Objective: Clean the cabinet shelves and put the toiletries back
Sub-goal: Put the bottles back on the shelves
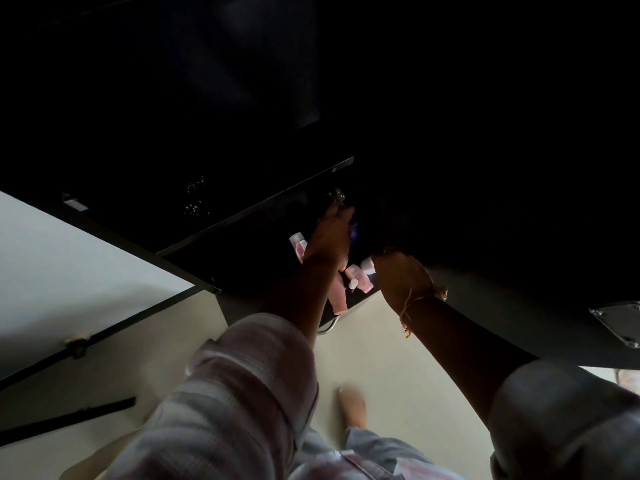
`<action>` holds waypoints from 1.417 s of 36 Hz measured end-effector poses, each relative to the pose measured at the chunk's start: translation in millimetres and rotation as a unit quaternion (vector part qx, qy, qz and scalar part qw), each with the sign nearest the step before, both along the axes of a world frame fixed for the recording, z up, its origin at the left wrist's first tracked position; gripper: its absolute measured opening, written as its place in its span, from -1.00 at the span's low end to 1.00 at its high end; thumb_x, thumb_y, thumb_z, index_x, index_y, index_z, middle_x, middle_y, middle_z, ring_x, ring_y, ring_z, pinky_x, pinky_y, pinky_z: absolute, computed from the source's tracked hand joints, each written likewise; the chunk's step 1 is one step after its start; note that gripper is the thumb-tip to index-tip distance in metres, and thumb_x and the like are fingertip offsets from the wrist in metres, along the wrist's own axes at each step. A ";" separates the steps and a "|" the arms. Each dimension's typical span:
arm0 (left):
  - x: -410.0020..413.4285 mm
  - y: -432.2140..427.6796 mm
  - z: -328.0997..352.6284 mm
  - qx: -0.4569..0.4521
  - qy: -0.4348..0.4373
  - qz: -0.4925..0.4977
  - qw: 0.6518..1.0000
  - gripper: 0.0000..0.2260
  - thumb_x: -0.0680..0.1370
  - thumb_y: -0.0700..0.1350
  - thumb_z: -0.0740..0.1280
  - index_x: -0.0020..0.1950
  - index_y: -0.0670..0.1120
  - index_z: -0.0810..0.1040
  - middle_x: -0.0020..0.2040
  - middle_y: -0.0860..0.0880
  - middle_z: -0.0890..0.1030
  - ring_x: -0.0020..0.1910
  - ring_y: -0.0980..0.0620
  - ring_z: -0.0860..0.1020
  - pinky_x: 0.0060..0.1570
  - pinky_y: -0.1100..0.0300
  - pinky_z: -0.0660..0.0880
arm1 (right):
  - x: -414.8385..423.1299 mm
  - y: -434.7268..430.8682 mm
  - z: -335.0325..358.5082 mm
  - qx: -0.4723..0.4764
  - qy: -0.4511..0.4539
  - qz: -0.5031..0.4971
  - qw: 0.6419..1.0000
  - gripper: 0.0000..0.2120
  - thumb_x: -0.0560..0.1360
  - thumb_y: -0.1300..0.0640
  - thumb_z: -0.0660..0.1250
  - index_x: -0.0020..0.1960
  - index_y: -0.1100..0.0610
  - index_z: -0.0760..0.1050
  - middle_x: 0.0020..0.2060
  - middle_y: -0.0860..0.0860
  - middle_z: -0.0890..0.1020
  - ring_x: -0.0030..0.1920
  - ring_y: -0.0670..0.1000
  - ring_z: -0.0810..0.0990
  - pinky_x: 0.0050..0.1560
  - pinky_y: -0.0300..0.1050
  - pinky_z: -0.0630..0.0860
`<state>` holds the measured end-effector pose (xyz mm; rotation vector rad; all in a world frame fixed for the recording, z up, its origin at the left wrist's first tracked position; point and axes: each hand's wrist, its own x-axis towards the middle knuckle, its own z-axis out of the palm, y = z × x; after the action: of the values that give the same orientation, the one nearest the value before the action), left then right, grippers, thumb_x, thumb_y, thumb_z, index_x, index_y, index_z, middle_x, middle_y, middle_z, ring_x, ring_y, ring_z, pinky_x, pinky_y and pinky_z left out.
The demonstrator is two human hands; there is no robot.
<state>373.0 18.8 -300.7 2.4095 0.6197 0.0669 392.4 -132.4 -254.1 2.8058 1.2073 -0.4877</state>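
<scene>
My left hand point(329, 237) reaches into the dark cabinet shelf point(242, 268). Its fingers curl round a small blue item point(353, 226) that is mostly hidden. My right hand point(403, 277) is just to the right at the shelf edge, with its fingers lost in the dark. Pink toiletries lie on the shelf between and under my hands: a pink bottle with a white cap point(298, 244), another pink bottle point(362, 280) and a pink tube point(337, 296).
A pale panel with a black edge point(86, 271) stands open on the left. A dark surface with a metal plate point(616, 323) overhangs on the right. A metal handle point(329, 328) sits below the shelf. My bare foot point(353, 407) stands on the pale floor.
</scene>
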 end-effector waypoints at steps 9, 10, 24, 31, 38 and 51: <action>1.5 -0.7 8.8 -0.029 -0.015 0.029 0.999 -0.83 0.62 -0.17 0.23 0.20 -0.16 0.44 0.04 -0.14 0.61 0.07 -0.05 0.60 -0.10 0.28 0.38 | 1.6 3.5 6.8 0.008 0.004 -0.005 1.000 -0.73 0.64 0.13 0.09 0.16 0.22 0.49 0.03 0.15 0.62 0.03 0.12 0.64 0.00 -0.10 0.54; 1.2 -0.1 9.2 -0.029 -0.019 0.036 0.999 -0.84 0.62 -0.17 0.23 0.19 -0.15 0.45 0.03 -0.14 0.61 0.06 -0.06 0.61 -0.11 0.27 0.38 | 0.8 3.7 8.8 0.012 -0.001 -0.004 1.000 -0.73 0.64 0.14 0.08 0.15 0.22 0.50 0.03 0.15 0.62 0.03 0.13 0.64 0.00 -0.09 0.54; -44.7 -8.7 61.8 -0.073 -0.147 0.116 0.980 -0.75 0.56 -0.14 0.34 0.24 -0.10 0.50 0.12 -0.07 0.62 0.10 0.02 0.60 -0.12 0.47 0.46 | -1.6 5.2 57.9 0.109 0.022 -0.073 0.991 -0.73 0.49 0.13 0.32 0.18 0.13 0.52 0.01 0.13 0.65 -0.05 0.16 0.65 -0.07 0.01 0.62; -80.4 -7.4 101.7 -0.041 -0.233 0.141 0.961 -0.72 0.57 -0.12 0.34 0.27 -0.10 0.50 0.15 -0.05 0.60 0.13 0.04 0.59 0.03 0.30 0.54 | -5.8 13.7 93.4 0.281 -0.057 -0.118 0.951 -0.85 0.49 0.01 0.33 0.06 -0.04 0.55 -0.19 -0.02 0.66 -0.23 0.03 0.64 -0.30 -0.24 0.43; -113.7 28.4 152.0 -0.025 -0.335 0.178 0.925 -0.67 0.55 -0.07 0.36 0.30 -0.08 0.47 0.20 -0.04 0.56 0.15 0.05 0.58 0.15 0.08 0.55 | -17.2 42.4 148.8 0.497 0.021 -0.073 0.865 -0.85 0.44 0.09 0.43 0.00 0.00 0.61 -0.22 -0.11 0.66 -0.19 -0.16 0.61 -0.14 -0.39 0.45; -144.8 107.5 186.0 -0.043 -0.347 0.306 0.886 -0.63 0.57 -0.04 0.35 0.36 -0.06 0.44 0.23 -0.07 0.58 0.18 0.03 0.58 0.18 0.15 0.53 | 1.7 125.5 176.7 0.562 0.117 -0.030 0.818 -0.80 0.49 0.14 0.41 0.10 0.10 0.57 0.03 0.04 0.62 -0.07 -0.04 0.67 0.01 -0.07 0.64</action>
<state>228.2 126.4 -114.7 1.8166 0.9598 1.0856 394.0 -6.9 -77.4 3.8127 1.9497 -0.0849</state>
